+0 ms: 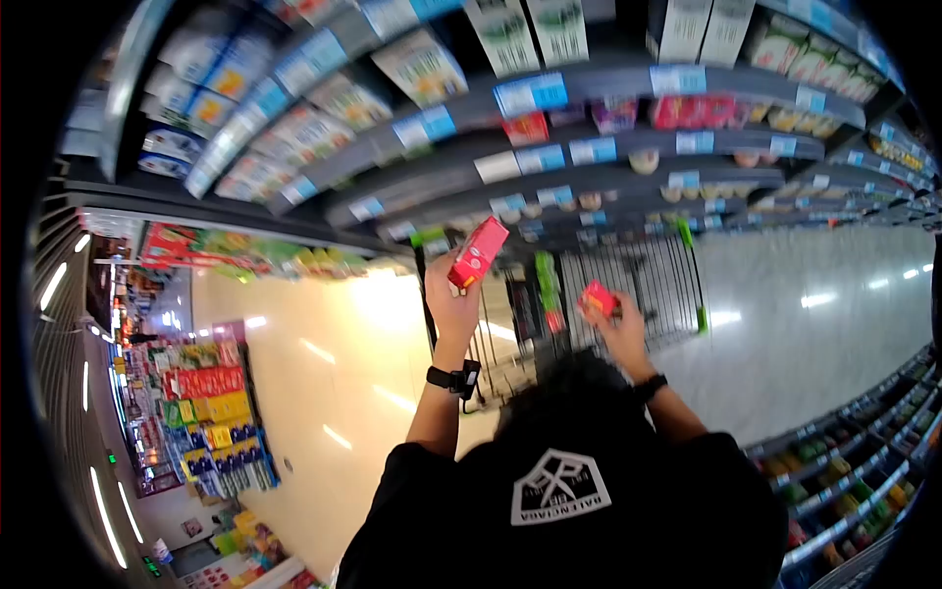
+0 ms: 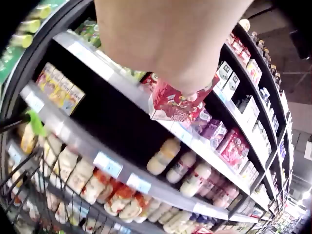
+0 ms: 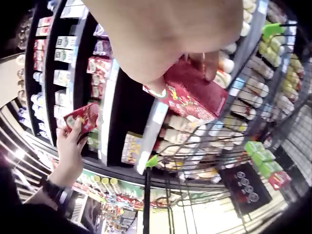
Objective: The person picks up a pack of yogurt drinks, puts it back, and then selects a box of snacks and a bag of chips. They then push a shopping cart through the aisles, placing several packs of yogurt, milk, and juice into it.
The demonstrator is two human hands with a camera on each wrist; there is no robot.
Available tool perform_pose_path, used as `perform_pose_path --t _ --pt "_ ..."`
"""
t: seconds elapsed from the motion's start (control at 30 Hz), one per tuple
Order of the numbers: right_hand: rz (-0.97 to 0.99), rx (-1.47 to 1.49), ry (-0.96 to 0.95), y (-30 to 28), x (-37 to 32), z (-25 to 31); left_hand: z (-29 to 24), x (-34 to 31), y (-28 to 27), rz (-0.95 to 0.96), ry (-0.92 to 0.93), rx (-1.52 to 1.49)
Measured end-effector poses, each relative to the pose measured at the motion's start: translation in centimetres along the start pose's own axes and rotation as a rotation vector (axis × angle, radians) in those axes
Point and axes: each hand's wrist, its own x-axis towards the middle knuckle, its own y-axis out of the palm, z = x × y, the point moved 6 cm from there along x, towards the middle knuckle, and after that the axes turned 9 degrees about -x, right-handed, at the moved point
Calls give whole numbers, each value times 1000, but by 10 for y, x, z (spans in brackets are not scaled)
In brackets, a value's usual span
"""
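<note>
My left hand (image 1: pixel 451 309) is raised beside the shelves and grips a red box (image 1: pixel 479 253). In the left wrist view this red box (image 2: pixel 173 103), with a pale printed edge, hangs in front of a shelf lip, partly covered by the hand. My right hand (image 1: pixel 624 332) grips a second red box (image 1: pixel 600 298) over the shopping cart (image 1: pixel 628 285). Seen from the right wrist, that red box (image 3: pixel 195 92) has a plain dark-red face and a colourful printed side, with fingers and thumb around it.
Inside the cart lie green packs (image 3: pixel 261 158) with a red end piece and a dark panel (image 3: pixel 245 187). Shelves of cartons and bottles (image 2: pixel 196 179) curve along the front. A promotional stand (image 1: pixel 211 407) is at the left, and another shelf (image 1: pixel 854 481) runs behind at the right.
</note>
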Motion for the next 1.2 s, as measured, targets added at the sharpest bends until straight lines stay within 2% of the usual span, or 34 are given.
perform_pose_path --t 0.03,0.1,0.2,0.23,0.27,0.3,0.37,0.4,0.43,0.47,0.5,0.53,0.57,0.6,0.63,0.7,0.77,0.8,0.83,0.9,0.97,1.0,1.03,1.13,1.2 --pt "31 14 83 2 -7 -23 4 -30 1 31 -140 -63" --pt "30 -81 89 9 -18 -69 15 -88 7 130 -475 -97" --pt "84 -39 164 20 -27 -117 48 -176 19 87 -779 -227" --pt "56 -125 151 26 -32 -141 66 -208 24 75 -888 -227" --pt "24 -209 136 31 -33 -159 83 -239 28 80 -1025 -96" --pt "29 -216 153 36 -30 -169 102 -273 37 -7 -1118 -212" --pt "161 -395 300 52 -34 -198 129 -317 53 71 -1247 -142" --pt "85 -482 204 55 -36 -209 140 -330 70 88 -1251 -191" --pt "81 -491 227 65 -42 -228 151 -347 84 107 -1259 -238" --pt "54 -544 284 78 -54 -260 166 -366 101 274 -1308 -213" --pt "25 -595 338 78 -52 -257 174 -369 116 300 -1316 -215" --pt "74 -673 460 77 -58 -258 179 -373 138 540 -1251 -146" --pt "69 -680 489 77 -58 -256 181 -376 159 778 -1167 -78" --pt "104 -714 452 82 -58 -255 183 -380 175 890 -1158 -12" --pt "141 -747 421 83 -63 -253 185 -382 192 930 -1155 -13" --pt "159 -769 444 76 -62 -242 203 -408 223 1050 -1264 133" --pt "-8 -754 285 70 -59 -230 223 -433 255 1064 -1187 187" --pt "57 -551 530 75 -68 -246 229 -440 261 977 -1403 181" --pt "51 -558 556 75 -73 -249 231 -451 261 882 -1622 182" --pt "103 -684 471 77 -69 -241 272 -503 281 748 -1800 13" --pt "114 -701 501 79 -73 -242 282 -510 284 450 -1770 -12" --pt "133 -710 517 80 -75 -242 341 -573 289 479 -1697 141" --pt "153 -719 529 81 -76 -244 329 -554 288 459 -1781 86" --pt "135 -719 523 86 -81 -244 354 -582 292 495 -1767 201" --pt "139 -717 528 89 -86 -241 313 -531 284 502 -1563 451"
